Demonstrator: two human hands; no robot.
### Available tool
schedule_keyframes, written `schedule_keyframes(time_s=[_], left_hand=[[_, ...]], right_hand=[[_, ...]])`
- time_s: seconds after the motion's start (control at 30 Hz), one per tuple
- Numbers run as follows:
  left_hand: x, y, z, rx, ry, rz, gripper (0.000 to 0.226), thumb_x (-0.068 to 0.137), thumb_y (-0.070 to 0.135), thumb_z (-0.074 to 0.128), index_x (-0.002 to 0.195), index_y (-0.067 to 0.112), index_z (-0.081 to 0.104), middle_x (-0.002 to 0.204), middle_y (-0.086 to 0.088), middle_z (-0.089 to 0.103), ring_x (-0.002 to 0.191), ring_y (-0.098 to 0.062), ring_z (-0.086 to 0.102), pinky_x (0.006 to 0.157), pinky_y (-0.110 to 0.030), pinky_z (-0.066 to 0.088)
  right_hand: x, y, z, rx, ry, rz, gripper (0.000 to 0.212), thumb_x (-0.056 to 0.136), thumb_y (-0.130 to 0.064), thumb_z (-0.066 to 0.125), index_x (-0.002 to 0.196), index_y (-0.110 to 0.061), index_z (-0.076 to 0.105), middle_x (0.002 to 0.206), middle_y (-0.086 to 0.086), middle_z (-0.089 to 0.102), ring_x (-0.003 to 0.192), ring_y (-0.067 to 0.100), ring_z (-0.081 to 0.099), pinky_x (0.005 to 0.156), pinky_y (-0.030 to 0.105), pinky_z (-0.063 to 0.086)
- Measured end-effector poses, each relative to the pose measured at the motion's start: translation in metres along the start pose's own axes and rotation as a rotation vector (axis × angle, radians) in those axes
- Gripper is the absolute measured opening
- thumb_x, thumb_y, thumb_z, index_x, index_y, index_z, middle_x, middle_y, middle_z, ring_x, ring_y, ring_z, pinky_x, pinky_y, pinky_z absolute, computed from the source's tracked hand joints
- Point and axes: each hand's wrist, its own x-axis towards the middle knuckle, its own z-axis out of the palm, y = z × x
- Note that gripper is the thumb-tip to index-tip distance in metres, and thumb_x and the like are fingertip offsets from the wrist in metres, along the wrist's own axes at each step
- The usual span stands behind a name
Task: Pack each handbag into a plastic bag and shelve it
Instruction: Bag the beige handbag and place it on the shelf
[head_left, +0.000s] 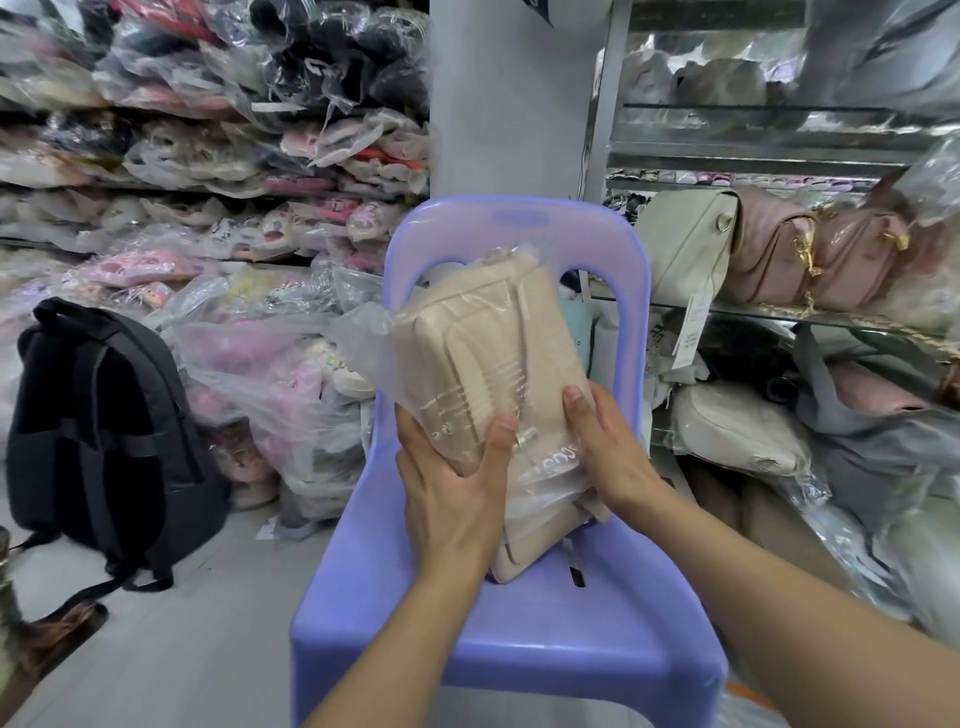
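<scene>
At the centre of the frame you hold a beige handbag (483, 332), wrapped in a clear plastic bag (363, 332), tilted above the seat of a purple chair (519, 649). Your left hand (452, 488) grips its lower left corner, thumb pressed across the front and fingers curled round the edge. Your right hand (608, 441) clasps the lower right edge with its thumb lying on the front; its fingers are hidden behind the handbag. Loose plastic bunches out at the handbag's left side. Below your hands a beige piece (519, 564) rests on the seat; you cannot tell whether it belongs to the same handbag. At the left of the frame a black backpack (98, 431) stands on the floor, beside heaps of bagged goods (270, 374). At the right, a metal shelf (753, 130) rises, and lower on it a cream handbag (685, 249) touches a pink handbag (779, 260), with more bags below them.
</scene>
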Motion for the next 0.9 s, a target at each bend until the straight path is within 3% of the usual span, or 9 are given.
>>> schedule_keyframes(time_s=[0.1, 0.2, 0.33, 0.47, 0.6, 0.67, 0.77, 0.83, 0.9], left_hand=[[0.013, 0.009, 0.0, -0.001, 0.035, -0.111, 0.103, 0.077, 0.083, 0.054, 0.155, 0.039, 0.003, 0.156, 0.001, 0.041, 0.135, -0.027, 0.048, 0.097, -0.035, 0.037], [0.033, 0.028, -0.005, -0.165, 0.074, -0.319, 0.096, 0.079, 0.085, 0.047, 0.154, 0.036, 0.01, 0.143, 0.0, 0.05, 0.119, -0.031, 0.056, 0.096, -0.039, 0.041], [0.058, 0.042, -0.021, -0.322, 0.082, -0.452, 0.077, 0.084, 0.073, 0.053, 0.138, 0.024, 0.026, 0.123, -0.005, 0.052, 0.091, -0.025, 0.053, 0.091, -0.042, 0.045], [0.062, 0.034, -0.032, -0.255, 0.096, -0.321, 0.054, 0.072, 0.07, 0.046, 0.107, 0.028, 0.049, 0.125, -0.01, 0.054, 0.099, -0.028, 0.055, 0.092, -0.044, 0.046], [0.065, 0.031, -0.037, -0.334, 0.042, -0.301, 0.058, 0.073, 0.074, 0.044, 0.11, 0.036, 0.068, 0.125, -0.005, 0.061, 0.114, -0.026, 0.058, 0.103, -0.051, 0.045], [0.066, 0.035, -0.04, -0.359, 0.013, -0.252, 0.046, 0.077, 0.07, 0.047, 0.103, 0.039, 0.07, 0.12, -0.001, 0.065, 0.112, -0.025, 0.061, 0.091, -0.053, 0.055], [0.066, 0.049, -0.044, -0.282, 0.003, -0.068, 0.024, 0.096, 0.047, 0.048, 0.093, 0.031, 0.065, 0.101, 0.004, 0.064, 0.086, -0.019, 0.062, 0.048, -0.029, 0.053], [0.069, 0.052, -0.044, -0.234, 0.006, -0.064, 0.029, 0.099, 0.05, 0.046, 0.09, 0.028, 0.063, 0.09, 0.004, 0.062, 0.072, -0.017, 0.058, 0.047, -0.028, 0.048], [0.072, 0.051, -0.045, -0.161, 0.006, -0.109, 0.04, 0.099, 0.057, 0.042, 0.093, 0.023, 0.063, 0.084, 0.003, 0.061, 0.06, -0.018, 0.057, 0.052, -0.029, 0.047]], right_hand=[[0.01, -0.013, 0.005, -0.11, 0.066, 0.078, 0.072, 0.085, -0.087, 0.039, 0.134, -0.035, 0.048, 0.12, -0.012, 0.066, 0.112, 0.016, 0.064, 0.101, 0.042, 0.049], [0.018, -0.039, 0.002, -0.134, 0.139, 0.233, 0.074, 0.084, -0.086, 0.039, 0.135, -0.032, 0.04, 0.122, -0.002, 0.058, 0.114, 0.026, 0.057, 0.097, 0.042, 0.045], [0.032, -0.062, -0.015, 0.016, 0.151, 0.279, 0.059, 0.088, -0.07, 0.054, 0.117, -0.019, 0.047, 0.101, 0.0, 0.056, 0.086, 0.02, 0.055, 0.072, 0.035, 0.04], [0.029, -0.067, -0.022, 0.036, 0.02, 0.218, 0.046, 0.071, -0.059, 0.076, 0.091, -0.02, 0.063, 0.082, 0.004, 0.06, 0.069, 0.02, 0.054, 0.067, 0.041, 0.04], [0.026, -0.067, -0.023, 0.305, -0.004, 0.277, 0.029, 0.069, -0.048, 0.076, 0.078, -0.021, 0.073, 0.079, 0.009, 0.064, 0.068, 0.026, 0.053, 0.065, 0.043, 0.039], [0.026, -0.065, -0.03, 0.49, -0.064, 0.253, 0.018, 0.076, -0.03, 0.069, 0.067, -0.015, 0.067, 0.068, 0.011, 0.053, 0.064, 0.025, 0.046, 0.06, 0.035, 0.036], [0.022, -0.07, -0.033, 0.655, -0.264, 0.08, 0.023, 0.073, -0.015, 0.062, 0.09, -0.006, 0.074, 0.087, 0.016, 0.065, 0.081, 0.027, 0.063, 0.077, 0.034, 0.055], [0.021, -0.071, -0.03, 0.735, -0.317, 0.048, 0.026, 0.08, -0.009, 0.058, 0.088, -0.014, 0.083, 0.089, 0.007, 0.075, 0.083, 0.017, 0.071, 0.088, 0.029, 0.057], [0.025, -0.065, -0.026, 0.749, -0.212, 0.148, 0.024, 0.09, -0.011, 0.057, 0.096, -0.012, 0.081, 0.087, 0.004, 0.073, 0.079, 0.017, 0.069, 0.084, 0.029, 0.054]])
